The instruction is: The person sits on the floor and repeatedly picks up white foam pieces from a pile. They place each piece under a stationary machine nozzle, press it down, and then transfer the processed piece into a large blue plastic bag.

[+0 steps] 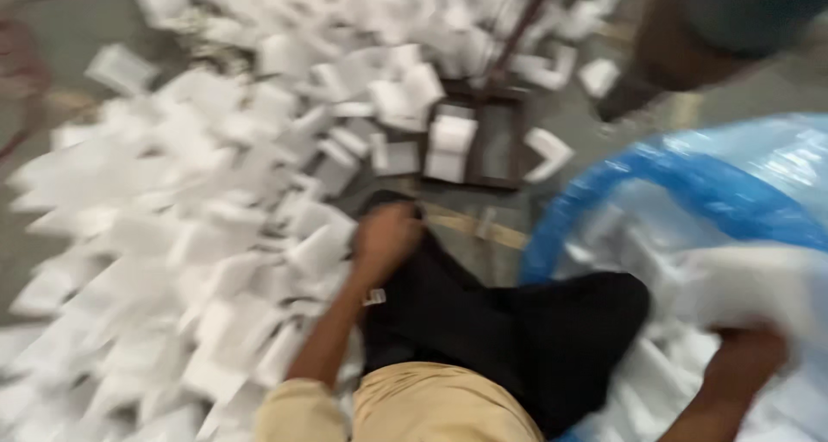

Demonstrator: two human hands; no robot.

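The view is blurred by motion. My left hand is curled by my black trouser leg, at the edge of a big pile of white foam pieces; whether it holds anything is unclear. My right hand grips a white foam piece over a blue-rimmed drum lined with a clear plastic bag and holding more white pieces.
A dark rectangular frame lies on the grey floor ahead with foam pieces in and around it. Another person's leg and shoe stand at the top right. The foam pile spreads over the whole left side.
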